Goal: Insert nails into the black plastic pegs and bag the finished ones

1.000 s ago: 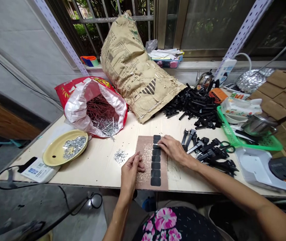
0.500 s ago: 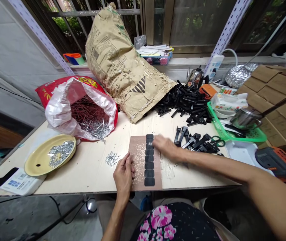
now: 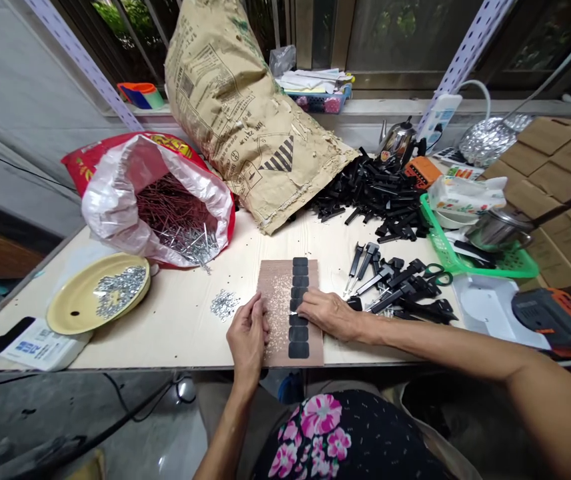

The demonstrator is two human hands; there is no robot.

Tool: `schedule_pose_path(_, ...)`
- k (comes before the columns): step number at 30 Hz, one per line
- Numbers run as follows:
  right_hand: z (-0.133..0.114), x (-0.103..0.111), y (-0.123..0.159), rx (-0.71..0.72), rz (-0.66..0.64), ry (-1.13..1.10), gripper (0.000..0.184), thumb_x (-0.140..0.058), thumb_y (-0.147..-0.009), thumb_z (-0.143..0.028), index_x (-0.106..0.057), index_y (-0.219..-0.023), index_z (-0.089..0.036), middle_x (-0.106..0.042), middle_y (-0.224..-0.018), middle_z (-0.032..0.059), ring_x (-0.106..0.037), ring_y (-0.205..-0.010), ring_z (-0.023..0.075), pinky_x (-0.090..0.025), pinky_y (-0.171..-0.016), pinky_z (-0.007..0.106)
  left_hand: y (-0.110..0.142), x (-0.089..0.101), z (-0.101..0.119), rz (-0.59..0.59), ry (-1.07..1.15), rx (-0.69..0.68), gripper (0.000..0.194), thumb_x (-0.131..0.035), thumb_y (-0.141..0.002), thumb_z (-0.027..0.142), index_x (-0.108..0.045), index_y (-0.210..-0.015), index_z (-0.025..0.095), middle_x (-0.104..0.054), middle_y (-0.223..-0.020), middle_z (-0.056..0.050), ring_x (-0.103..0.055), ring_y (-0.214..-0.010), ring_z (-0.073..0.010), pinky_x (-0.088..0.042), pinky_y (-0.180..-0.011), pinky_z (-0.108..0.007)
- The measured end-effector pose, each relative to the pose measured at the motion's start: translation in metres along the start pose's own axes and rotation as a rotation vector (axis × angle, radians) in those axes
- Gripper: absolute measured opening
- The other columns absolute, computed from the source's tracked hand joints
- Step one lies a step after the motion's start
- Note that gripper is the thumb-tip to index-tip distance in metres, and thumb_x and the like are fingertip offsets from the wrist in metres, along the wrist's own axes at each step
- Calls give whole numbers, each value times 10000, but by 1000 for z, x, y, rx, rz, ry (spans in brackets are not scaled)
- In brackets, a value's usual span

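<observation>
A brown board lies near the table's front edge, dusted with pale specks. A column of black rounded pads runs down its right side. My right hand reaches over the column from the right, its fingertips pinched at a middle pad. A small silvery glint shows beside those fingertips; what they hold is too small to make out. My left hand rests at the board's left edge, thumb and fingers closed together, their contents hidden. Left of it lies a small heap of silvery metal pieces.
A yellow dish of metal pieces and a red-and-white sack of long screws stand left. Behind are a brown paper sack and loose black plastic parts. Black parts with metal shafts and a green basket lie right.
My right hand has come down from the upper end of the pad column to its middle, no longer smeared by motion. My left hand stays by the board's edge. The camera view has shifted slightly.
</observation>
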State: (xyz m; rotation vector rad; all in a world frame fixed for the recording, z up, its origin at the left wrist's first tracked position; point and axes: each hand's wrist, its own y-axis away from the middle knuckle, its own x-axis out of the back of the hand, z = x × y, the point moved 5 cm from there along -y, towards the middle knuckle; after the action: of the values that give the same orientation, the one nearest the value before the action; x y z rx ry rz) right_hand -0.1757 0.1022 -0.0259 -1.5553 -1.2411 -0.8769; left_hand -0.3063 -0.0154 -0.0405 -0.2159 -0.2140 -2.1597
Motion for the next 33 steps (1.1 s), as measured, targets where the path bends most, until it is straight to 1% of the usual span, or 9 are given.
schedule_pose_path(9, -3, 3, -1, -89, 59, 68, 243, -404, -961, -230, -601, -827, -181, -549, -796, 28, -450, -818, 155, -347, -631, 248, -2, 0, 0, -50, -62, -53, 448, -517, -830, 483, -630, -1142, 182, -578, -698, 11, -451, -463, -72, -405, -434, -201)
schedule_pose_path(15, -11, -1, 4, -212, 100, 127, 243, -418, -956, -228, -605, -808, -179, -545, -794, 31, -439, -825, 158, -338, -615, 248, -5, -5, 2, -155, -145, -126, 436, -491, -847, 485, -638, -1138, 196, -621, -780, -20, -498, -505, -99, -445, -500, -236)
schedule_pose_path(19, -22, -4, 8, -173, 112, 201, 218, -420, -948, -189, -590, -812, -168, -546, -811, 40, -437, -836, 170, -340, -602, 261, -4, -5, 2, -174, -188, -164, 411, -486, -855, 469, -641, -1134, 209, -621, -801, -20, -527, -532, -101, -460, -540, -242)
schedule_pose_path(22, -12, 3, 5, -138, 95, 222, 224, -399, -946, -151, -582, -816, -159, -550, -811, 43, -451, -822, 171, -347, -578, 254, -4, -6, 1, -140, -181, -185, 410, -484, -855, 462, -644, -1124, 197, -616, -787, -19, -525, -517, -100, -461, -543, -247)
schedule_pose_path(26, 9, 17, -2, -312, 118, 182, 242, -364, -951, -145, -572, -827, -143, -551, -813, 57, -473, -795, 161, -384, -573, 234, -4, -2, -3, -102, -163, -199, 424, -466, -858, 463, -642, -1120, 181, -630, -776, -25, -536, -518, -113, -474, -564, -265)
schedule_pose_path(27, 3, 18, -2, -283, 103, 174, 233, -363, -946, -133, -570, -838, -140, -557, -840, 66, -482, -823, 163, -407, -610, 241, -4, -1, -3, -91, -171, -199, 426, -464, -857, 463, -643, -1117, 177, -636, -774, -26, -541, -522, -118, -480, -579, -274)
schedule_pose_path(30, -41, 12, 11, 42, -60, 93, 180, -420, -917, -144, -564, -810, -161, -574, -856, 60, -500, -839, 165, -438, -688, 265, -1, 2, 2, -48, -250, -240, 422, -463, -852, 463, -656, -1098, 178, -651, -763, -28, -578, -581, -151, -497, -670, -316)
schedule_pose_path(31, -48, 16, 19, 20, -37, 31, 174, -425, -920, -174, -561, -813, -173, -579, -873, 57, -507, -850, 165, -441, -693, 264, 1, 0, 8, -31, -289, -285, 416, -459, -855, 457, -658, -1097, 184, -661, -789, -36, -601, -647, -171, -495, -731, -335)
schedule_pose_path(33, -41, 36, 42, -283, 166, -169, 195, -402, -937, -244, -559, -839, -183, -589, -875, 48, -533, -800, 150, -449, -664, 251, 4, -14, 22, -42, -333, -367, 404, -464, -852, 454, -659, -1104, 206, -681, -898, -59, -628, -816, -213, -476, -833, -364)
